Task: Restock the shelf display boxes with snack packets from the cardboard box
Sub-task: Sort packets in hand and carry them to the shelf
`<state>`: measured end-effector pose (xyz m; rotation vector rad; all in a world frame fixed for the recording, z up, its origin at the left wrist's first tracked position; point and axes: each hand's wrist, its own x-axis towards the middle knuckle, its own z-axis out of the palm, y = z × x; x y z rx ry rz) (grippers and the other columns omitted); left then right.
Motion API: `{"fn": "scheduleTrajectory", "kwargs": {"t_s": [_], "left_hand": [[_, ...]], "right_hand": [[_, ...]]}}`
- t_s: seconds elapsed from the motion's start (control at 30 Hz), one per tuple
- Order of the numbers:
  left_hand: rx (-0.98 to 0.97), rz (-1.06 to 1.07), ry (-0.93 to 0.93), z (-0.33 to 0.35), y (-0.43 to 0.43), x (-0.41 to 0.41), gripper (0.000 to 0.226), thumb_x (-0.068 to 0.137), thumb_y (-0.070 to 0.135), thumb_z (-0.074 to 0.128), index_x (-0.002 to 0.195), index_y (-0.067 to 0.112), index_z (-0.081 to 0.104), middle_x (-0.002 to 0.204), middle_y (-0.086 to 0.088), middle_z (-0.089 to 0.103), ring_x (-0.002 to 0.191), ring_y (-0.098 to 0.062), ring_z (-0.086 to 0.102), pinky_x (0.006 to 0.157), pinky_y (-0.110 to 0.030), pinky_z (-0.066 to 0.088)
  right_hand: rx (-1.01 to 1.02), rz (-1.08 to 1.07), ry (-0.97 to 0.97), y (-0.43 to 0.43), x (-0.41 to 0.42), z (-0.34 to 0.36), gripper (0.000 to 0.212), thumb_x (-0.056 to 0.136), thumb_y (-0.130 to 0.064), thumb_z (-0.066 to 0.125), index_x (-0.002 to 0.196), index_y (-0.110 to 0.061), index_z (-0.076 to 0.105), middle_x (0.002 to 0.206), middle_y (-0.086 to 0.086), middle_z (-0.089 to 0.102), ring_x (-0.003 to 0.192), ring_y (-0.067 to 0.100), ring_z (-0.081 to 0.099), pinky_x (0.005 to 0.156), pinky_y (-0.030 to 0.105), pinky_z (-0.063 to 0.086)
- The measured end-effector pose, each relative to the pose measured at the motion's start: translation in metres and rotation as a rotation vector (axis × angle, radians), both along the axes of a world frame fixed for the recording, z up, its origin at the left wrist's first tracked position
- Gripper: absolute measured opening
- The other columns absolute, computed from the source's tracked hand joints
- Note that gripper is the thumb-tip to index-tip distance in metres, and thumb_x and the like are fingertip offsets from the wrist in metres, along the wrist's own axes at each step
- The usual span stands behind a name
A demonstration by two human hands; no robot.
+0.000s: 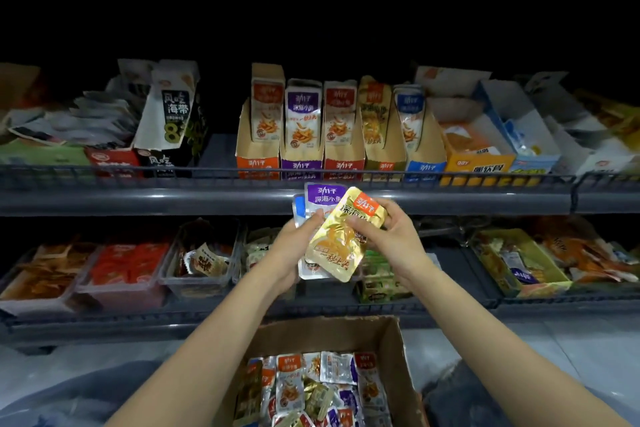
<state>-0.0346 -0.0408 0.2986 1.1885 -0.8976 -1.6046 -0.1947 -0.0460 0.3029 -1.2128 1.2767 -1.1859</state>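
Packets (337, 239) in left hand (297, 248), right hand (393, 237)

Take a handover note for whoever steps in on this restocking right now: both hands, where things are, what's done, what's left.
Left hand holds a small stack: purple packet in front, blue packet behind.
Right hand pinches the gold packet lying on that stack.
Cardboard box sits below, many mixed packets inside.
Done: all five display boxes on the upper shelf show packets.
Left: shelve the held packets by colour, probably the gold display box first, then empty the cardboard box.
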Motion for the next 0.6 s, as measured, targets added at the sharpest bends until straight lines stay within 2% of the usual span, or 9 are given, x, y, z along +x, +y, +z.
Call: {"fn": "scheduleTrajectory", "kwargs": {"t_s": [0.1,0.17,0.23,0.3,0.4,0.47,0.57,0.6], "left_hand": [[-0.033,-0.033,0.042,0.025,-0.015,0.002,0.015,0.095,0.028,0.053,0.098,0.017,0.063,0.091,-0.008,0.072,0.079,-0.022,0.068,0.074,-0.037,0.054],[-0.113,-0.106,-0.008,0.038,-0.026,0.003,0.014,0.087,0.025,0.063,0.099,0.018,0.065,0.094,-0.007,0.073,0.085,-0.022,0.069,0.081,-0.037,0.055],[-0.159,-0.162,-0.039,0.050,-0.034,0.003,0.033,0.073,0.018,0.074,0.105,0.015,0.064,0.101,-0.008,0.073,0.093,-0.024,0.069,0.087,-0.038,0.054],[-0.186,-0.206,-0.055,0.061,-0.043,0.003,0.042,0.070,0.013,0.075,0.111,0.012,0.062,0.105,-0.010,0.072,0.095,-0.024,0.069,0.085,-0.036,0.054],[-0.236,-0.202,-0.037,0.075,-0.056,0.003,0.031,0.078,0.004,0.071,0.106,0.014,0.063,0.095,-0.003,0.074,0.084,-0.017,0.071,0.075,-0.028,0.056],[-0.256,-0.194,-0.021,0.082,-0.064,0.003,0.031,0.077,0.005,0.071,0.105,0.016,0.062,0.091,0.000,0.074,0.081,-0.015,0.071,0.071,-0.025,0.057],[-0.274,-0.195,0.012,0.091,-0.075,-0.002,0.035,0.072,0.010,0.072,0.105,0.016,0.062,0.092,-0.002,0.075,0.084,-0.016,0.071,0.071,-0.027,0.057],[-0.271,-0.180,0.016,0.093,-0.079,-0.004,0.036,0.069,0.012,0.073,0.104,0.017,0.062,0.092,-0.002,0.075,0.086,-0.017,0.071,0.075,-0.030,0.057]], "right_hand": [[-0.050,-0.060,-0.050,-0.019,-0.009,0.026,0.033,0.078,-0.018,0.075,0.105,-0.025,0.057,0.102,-0.001,0.070,0.094,0.014,0.068,0.082,0.034,0.056],[-0.074,-0.055,-0.068,-0.031,-0.013,0.043,0.033,0.079,-0.016,0.074,0.107,-0.024,0.057,0.103,0.000,0.071,0.095,0.015,0.068,0.083,0.036,0.056],[-0.081,-0.042,-0.086,-0.042,-0.015,0.058,0.039,0.079,-0.016,0.074,0.114,-0.019,0.057,0.104,0.001,0.071,0.094,0.016,0.069,0.080,0.035,0.057],[-0.073,-0.019,-0.122,-0.052,-0.017,0.072,0.042,0.080,-0.016,0.072,0.118,-0.017,0.055,0.105,0.004,0.070,0.094,0.017,0.069,0.078,0.034,0.057],[-0.003,0.050,-0.269,-0.066,-0.021,0.088,0.037,0.084,-0.015,0.066,0.120,-0.013,0.055,0.103,0.005,0.071,0.091,0.015,0.069,0.077,0.030,0.057],[0.060,0.118,-0.356,-0.073,-0.023,0.095,0.033,0.085,-0.016,0.064,0.118,-0.010,0.058,0.101,0.004,0.071,0.090,0.013,0.068,0.075,0.026,0.057],[0.126,0.177,-0.504,-0.086,-0.027,0.098,0.026,0.081,-0.016,0.064,0.106,-0.009,0.064,0.099,0.006,0.072,0.088,0.014,0.069,0.077,0.025,0.058],[0.142,0.179,-0.534,-0.089,-0.028,0.100,0.027,0.078,-0.017,0.065,0.104,-0.009,0.065,0.099,0.007,0.072,0.090,0.015,0.069,0.080,0.026,0.057]]}}
